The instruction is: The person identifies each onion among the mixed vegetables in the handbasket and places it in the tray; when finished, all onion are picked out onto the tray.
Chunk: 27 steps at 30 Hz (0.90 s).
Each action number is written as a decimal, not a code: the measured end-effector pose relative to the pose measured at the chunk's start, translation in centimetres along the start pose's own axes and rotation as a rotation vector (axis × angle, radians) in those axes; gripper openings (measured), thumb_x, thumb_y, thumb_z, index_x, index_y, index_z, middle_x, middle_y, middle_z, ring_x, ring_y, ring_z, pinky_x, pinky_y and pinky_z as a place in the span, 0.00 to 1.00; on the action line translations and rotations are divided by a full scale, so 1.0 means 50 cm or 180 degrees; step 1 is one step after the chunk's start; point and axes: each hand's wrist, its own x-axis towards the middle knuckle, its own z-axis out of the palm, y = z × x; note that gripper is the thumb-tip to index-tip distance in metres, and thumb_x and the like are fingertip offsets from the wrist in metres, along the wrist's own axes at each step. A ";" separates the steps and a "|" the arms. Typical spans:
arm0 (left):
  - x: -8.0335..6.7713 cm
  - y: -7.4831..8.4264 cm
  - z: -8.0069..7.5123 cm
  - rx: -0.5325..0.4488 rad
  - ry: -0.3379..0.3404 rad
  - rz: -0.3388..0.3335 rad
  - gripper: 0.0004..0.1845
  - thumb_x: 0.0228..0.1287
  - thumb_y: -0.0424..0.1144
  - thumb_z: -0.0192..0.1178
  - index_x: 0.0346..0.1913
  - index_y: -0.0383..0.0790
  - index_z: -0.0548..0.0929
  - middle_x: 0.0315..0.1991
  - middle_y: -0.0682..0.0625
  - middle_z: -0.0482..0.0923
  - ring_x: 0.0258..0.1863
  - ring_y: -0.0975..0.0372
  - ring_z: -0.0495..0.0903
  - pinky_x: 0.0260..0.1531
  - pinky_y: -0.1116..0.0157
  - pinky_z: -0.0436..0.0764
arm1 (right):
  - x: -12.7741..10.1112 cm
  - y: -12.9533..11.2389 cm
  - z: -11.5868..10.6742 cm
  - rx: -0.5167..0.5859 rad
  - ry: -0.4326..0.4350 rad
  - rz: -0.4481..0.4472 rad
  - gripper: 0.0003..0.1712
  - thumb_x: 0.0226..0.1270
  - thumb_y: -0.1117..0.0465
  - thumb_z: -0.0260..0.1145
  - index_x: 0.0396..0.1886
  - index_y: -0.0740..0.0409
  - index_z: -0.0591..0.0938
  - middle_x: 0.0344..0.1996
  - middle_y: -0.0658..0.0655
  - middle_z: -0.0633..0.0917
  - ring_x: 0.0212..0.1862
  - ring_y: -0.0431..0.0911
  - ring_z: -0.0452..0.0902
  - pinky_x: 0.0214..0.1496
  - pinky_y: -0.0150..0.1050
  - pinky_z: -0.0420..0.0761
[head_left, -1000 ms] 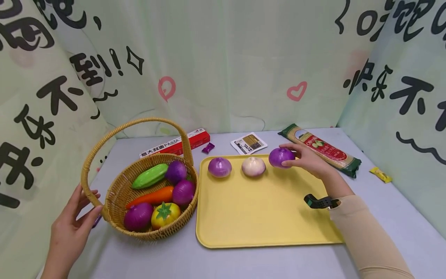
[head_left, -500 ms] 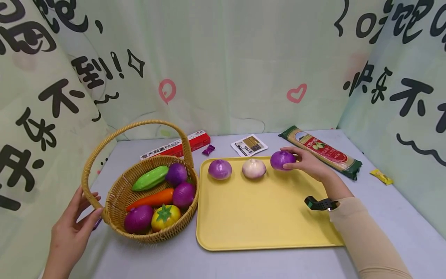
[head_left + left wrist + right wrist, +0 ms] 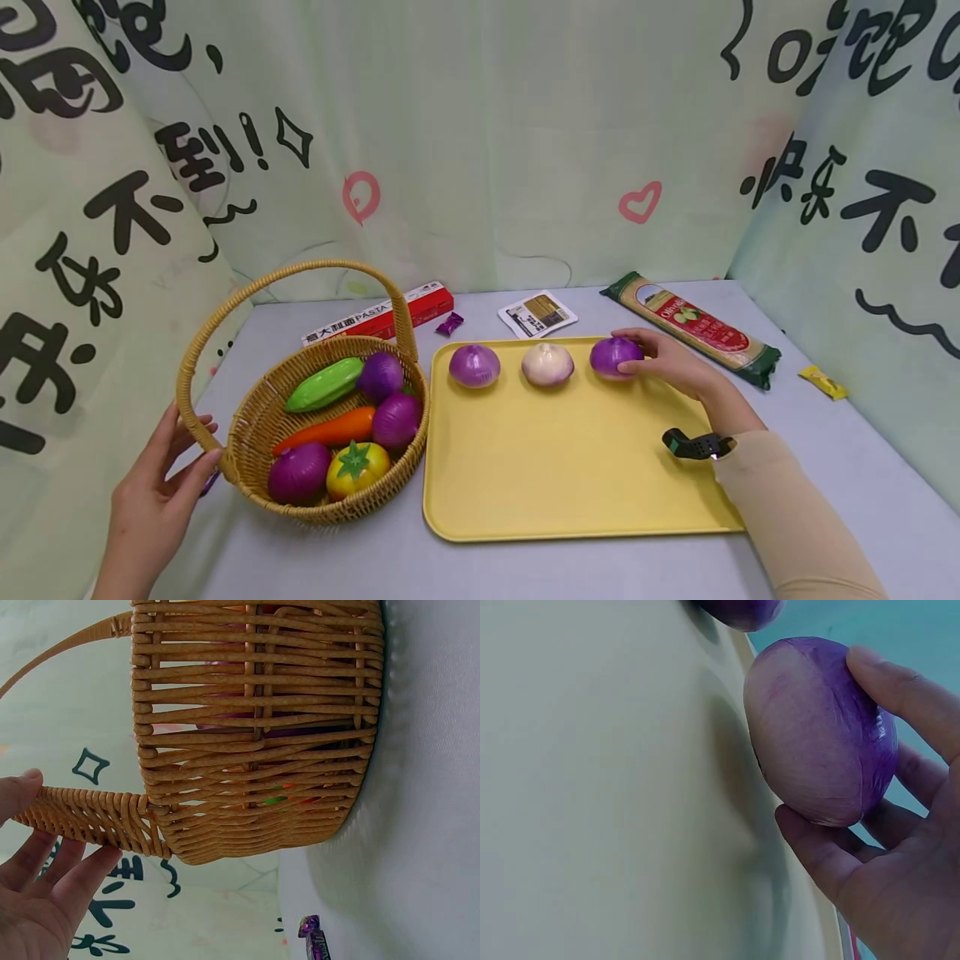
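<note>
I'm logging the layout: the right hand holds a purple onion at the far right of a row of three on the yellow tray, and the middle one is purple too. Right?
Not quite. The middle onion is white, as the head view shows. The right hand does hold a purple onion at the row's right end on the yellow tray.

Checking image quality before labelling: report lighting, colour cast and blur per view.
Head view: even, soft light, sharp, edges bowed by the wide lens. Left wrist view: bright, basket crisp. Right wrist view: bluish cast, onion very close, slightly soft; shadow on tray.
</note>
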 end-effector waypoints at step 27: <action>-0.003 0.001 0.003 -0.0024 0.0053 0.0016 0.43 0.59 0.28 0.61 0.72 0.62 0.55 0.47 0.81 0.64 0.46 0.92 0.65 0.36 0.92 0.70 | -0.018 0.004 -0.015 0.0108 0.0004 0.0046 0.42 0.64 0.52 0.64 0.72 0.58 0.56 0.70 0.69 0.58 0.72 0.67 0.48 0.68 0.67 0.56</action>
